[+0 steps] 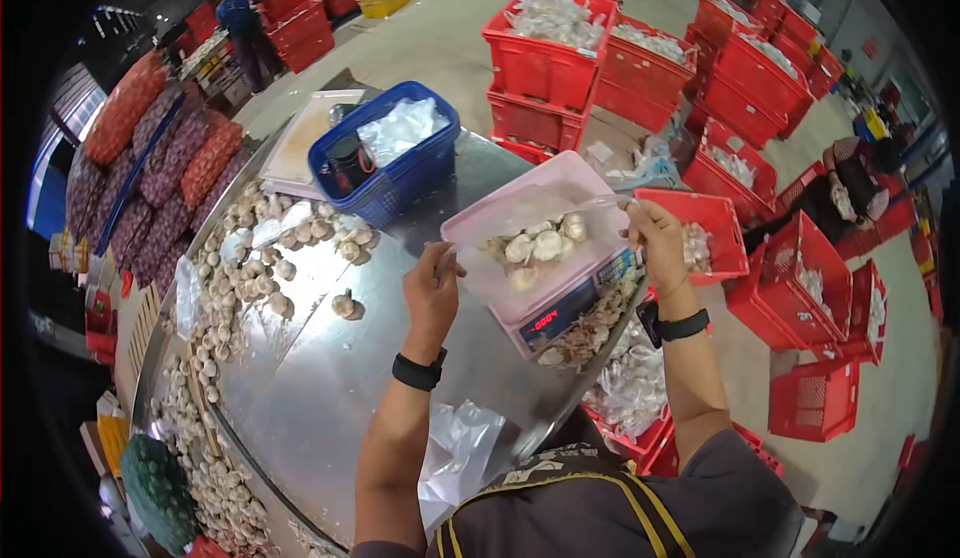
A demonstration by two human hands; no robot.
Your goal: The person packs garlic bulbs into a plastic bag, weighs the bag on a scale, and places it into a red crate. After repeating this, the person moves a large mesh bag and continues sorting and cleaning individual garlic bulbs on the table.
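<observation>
A clear plastic bag (585,209) stretches between my two hands, with several garlic bulbs (546,246) inside it. My left hand (432,280) pinches the near-left end of the bag. At the other end, my right hand (654,236) grips the bag with bent fingers. Directly under the bag lies a pink tray (562,170) on a scale (560,320) with a lit red display. Whether the bag's underside touches the tray cannot be seen. Garlic skins and scraps (585,336) lie along the scale's near side.
Loose garlic (240,278) covers the left of the metal table (330,398). A blue basket (385,198) holds clear bags and a dark object. Empty plastic bags (460,448) lie near me. Red crates (545,68) stand beyond and right; a person (855,183) is among them.
</observation>
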